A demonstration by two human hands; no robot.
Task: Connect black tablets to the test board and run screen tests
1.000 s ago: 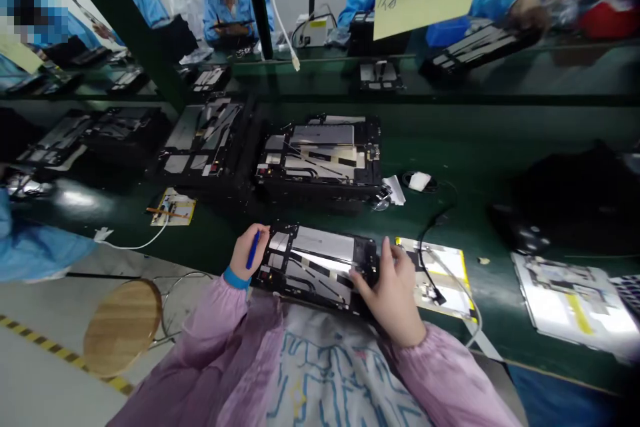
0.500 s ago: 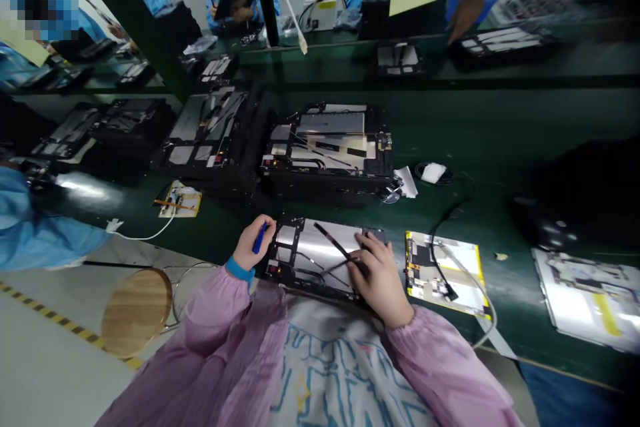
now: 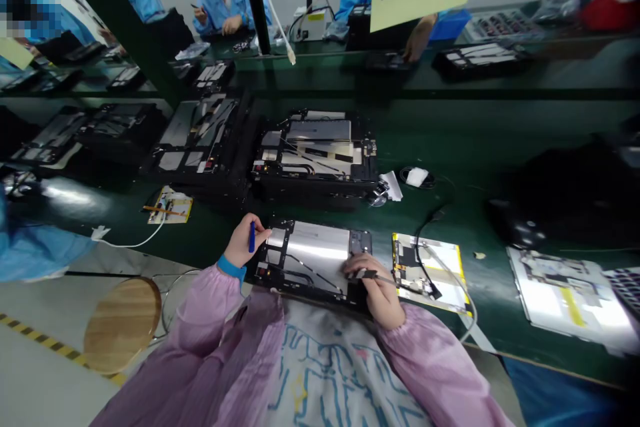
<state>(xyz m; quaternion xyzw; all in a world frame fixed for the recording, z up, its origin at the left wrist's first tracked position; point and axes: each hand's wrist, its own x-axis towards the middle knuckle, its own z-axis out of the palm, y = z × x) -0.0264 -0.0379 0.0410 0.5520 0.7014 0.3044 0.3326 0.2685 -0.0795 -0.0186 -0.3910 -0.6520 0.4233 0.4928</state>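
Observation:
An opened tablet (image 3: pixel 315 250) lies in front of me, with a broad silver battery plate and a black frame. At its left edge my left hand (image 3: pixel 245 240) is closed around a short blue stick-like tool (image 3: pixel 252 237), and its fingertips touch or nearly touch the tablet's corner. Over the tablet's right part, my right hand (image 3: pixel 377 283) pinches a dark, flat ribbon cable (image 3: pixel 367 274), whose strip seems to run off to the right. The fingers partly cover that area.
Stacked opened tablets (image 3: pixel 315 153) stand behind, with another stack (image 3: pixel 197 133) to their left. On the right lie a yellow-edged screen panel (image 3: pixel 450 273) with cables and a silver panel (image 3: pixel 560 293). A wooden stool (image 3: pixel 123 323) stands below left. Co-workers sit across the bench.
The dark ribbon cable that lay across the silver plate is now in my right hand, swung to the right. My right fingers have closed. My left hand keeps the blue tool.

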